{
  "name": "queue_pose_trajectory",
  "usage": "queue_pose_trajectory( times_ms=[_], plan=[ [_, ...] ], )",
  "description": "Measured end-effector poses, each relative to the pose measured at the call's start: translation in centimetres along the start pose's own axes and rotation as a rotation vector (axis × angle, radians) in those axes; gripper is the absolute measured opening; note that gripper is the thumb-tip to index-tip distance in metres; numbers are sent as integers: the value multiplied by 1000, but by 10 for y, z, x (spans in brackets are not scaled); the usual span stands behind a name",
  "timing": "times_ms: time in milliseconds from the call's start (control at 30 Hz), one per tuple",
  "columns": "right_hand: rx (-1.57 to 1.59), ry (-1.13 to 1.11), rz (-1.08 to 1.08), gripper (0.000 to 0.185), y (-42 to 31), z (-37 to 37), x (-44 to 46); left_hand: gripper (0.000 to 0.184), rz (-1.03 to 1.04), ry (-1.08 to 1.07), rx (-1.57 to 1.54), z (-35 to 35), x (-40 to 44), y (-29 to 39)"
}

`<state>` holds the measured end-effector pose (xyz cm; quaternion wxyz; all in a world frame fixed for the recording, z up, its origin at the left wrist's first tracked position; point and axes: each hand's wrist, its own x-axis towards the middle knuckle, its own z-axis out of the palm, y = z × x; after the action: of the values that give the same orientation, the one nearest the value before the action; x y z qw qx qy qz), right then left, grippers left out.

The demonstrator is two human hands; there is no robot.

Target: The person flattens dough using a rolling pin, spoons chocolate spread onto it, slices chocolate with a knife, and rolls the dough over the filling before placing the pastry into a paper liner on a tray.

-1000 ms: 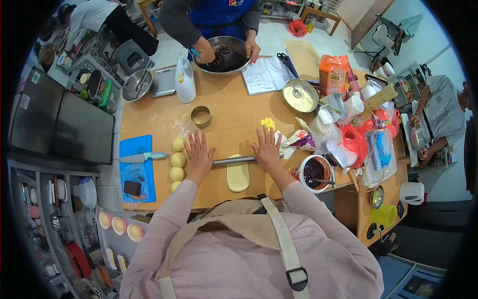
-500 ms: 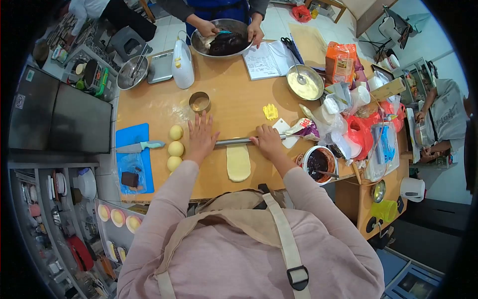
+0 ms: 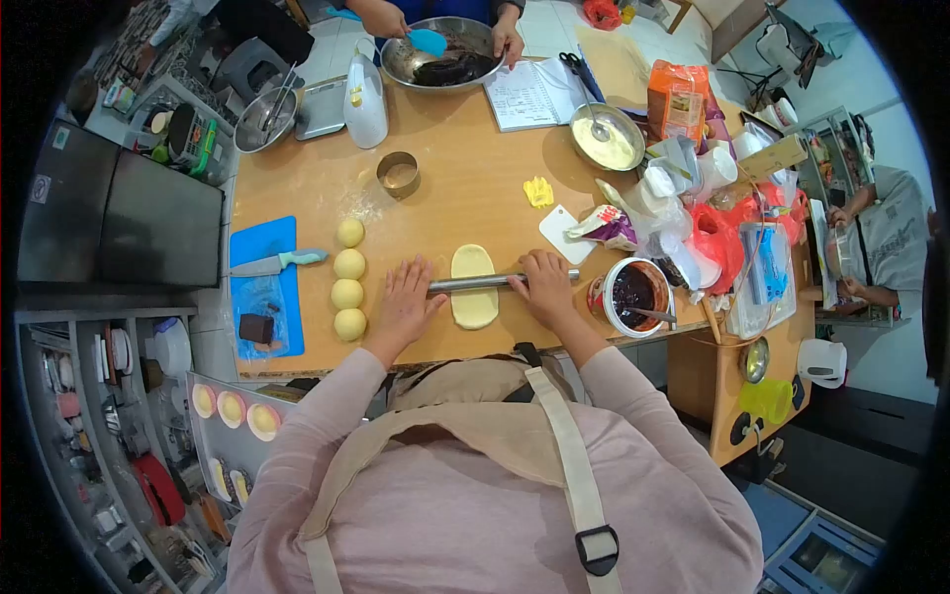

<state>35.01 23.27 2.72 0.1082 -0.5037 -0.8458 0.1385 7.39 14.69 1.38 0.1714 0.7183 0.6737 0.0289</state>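
Observation:
A metal rolling pin [image 3: 463, 283] lies across a flat oval of pale dough [image 3: 475, 309] on the table. My left hand [image 3: 404, 302] rests flat over the pin's left end, fingers stretched forward. Over the right part of the pin lies my right hand [image 3: 544, 290], its fingers extended and its palm down. The dough shows both above and below the pin. Left of my left hand, several round dough balls [image 3: 347, 264] stand in a column.
A blue board [image 3: 287, 342] with a knife [image 3: 277, 263] lies left. Beyond are a ring cutter [image 3: 398, 175] and yellow butter-like lumps [image 3: 537, 192]. A tub of dark filling [image 3: 633, 297] stands right. Across the table, a co-worker's hand [image 3: 384, 18] holds a blue spatula [image 3: 427, 42] over a bowl.
My hands and the pin have moved toward me along the dough, so more dough now shows beyond the pin. The view has shifted. The co-worker's spatula has lifted from the dark mixture.

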Motion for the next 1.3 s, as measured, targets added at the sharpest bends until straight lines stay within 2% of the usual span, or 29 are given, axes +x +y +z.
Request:
queue_pose_trajectory(
  times_ms=[67,133,167,233,367,500,533,633,733,933,1033,1133,1233,1267,1300],
  plan=[
    [66,98,-27,45,4,-3,-2,68,33,101,-24,4,0,-2],
    [-59,134,-20,54,9,7,8,67,66,267,-15,-5,18,-6],
    [-124,156,-18,59,11,13,13,67,46,284,-2,-4,28,-8],
    [-126,29,26,64,13,19,10,66,6,319,24,0,43,-6],
    [-84,-87,-6,69,13,32,-27,67,18,144,-20,2,3,7],
    [10,-51,-85,76,12,39,-82,69,91,28,31,8,-47,16],
    [-1,-70,-90,76,9,33,-88,70,104,4,40,10,-50,17],
    [-8,-60,-34,73,5,18,-76,70,69,132,26,9,-40,15],
    [1,74,-45,70,9,21,-40,72,20,301,14,12,-5,7],
    [-100,-84,-20,64,10,33,-50,70,44,132,7,13,-21,16],
    [-79,-17,-90,62,11,35,-76,71,94,125,58,23,-42,19],
    [-16,105,-243,50,9,32,-97,73,157,148,92,24,-63,23],
    [27,-4,-229,41,6,16,-104,74,267,77,97,29,-74,19],
    [-12,139,-297,36,3,11,-102,75,316,124,116,29,-77,17],
    [0,147,-276,36,4,11,-100,75,368,175,136,22,-77,17]
  ],
)
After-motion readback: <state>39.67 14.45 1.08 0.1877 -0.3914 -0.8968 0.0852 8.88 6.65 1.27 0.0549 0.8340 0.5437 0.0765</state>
